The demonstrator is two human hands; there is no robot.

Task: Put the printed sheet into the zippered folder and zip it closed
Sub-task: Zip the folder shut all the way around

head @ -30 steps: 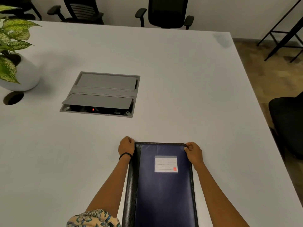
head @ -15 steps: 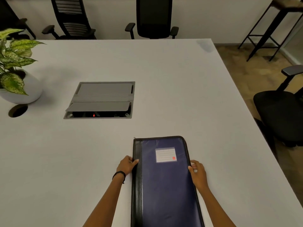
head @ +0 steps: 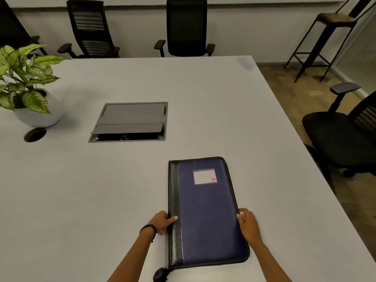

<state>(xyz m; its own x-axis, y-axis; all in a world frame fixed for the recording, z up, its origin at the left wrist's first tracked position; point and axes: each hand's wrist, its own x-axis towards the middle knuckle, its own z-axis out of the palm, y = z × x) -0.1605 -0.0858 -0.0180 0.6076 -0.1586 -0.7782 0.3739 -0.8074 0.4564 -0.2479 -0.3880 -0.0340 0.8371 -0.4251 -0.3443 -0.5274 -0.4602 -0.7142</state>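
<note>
A dark blue zippered folder [head: 205, 212] with a black spine and a small white label lies flat and closed on the white table [head: 101, 190], near its front edge. My left hand [head: 162, 220] grips the folder's left spine edge, thumb on top. My right hand [head: 247, 222] holds the right edge, fingers curled against it. A black zipper pull or strap [head: 160, 274] hangs off the folder's near left corner. No printed sheet is visible.
A grey cable hatch [head: 130, 122] is set into the table's middle, its near flap raised. A potted plant [head: 26, 88] and a cable hole [head: 35, 134] are at the left. Black office chairs [head: 187, 27] stand behind and to the right.
Both hands slid from the folder's far corners down its sides toward me. The view rose, showing the folder's whole length and near edge.
</note>
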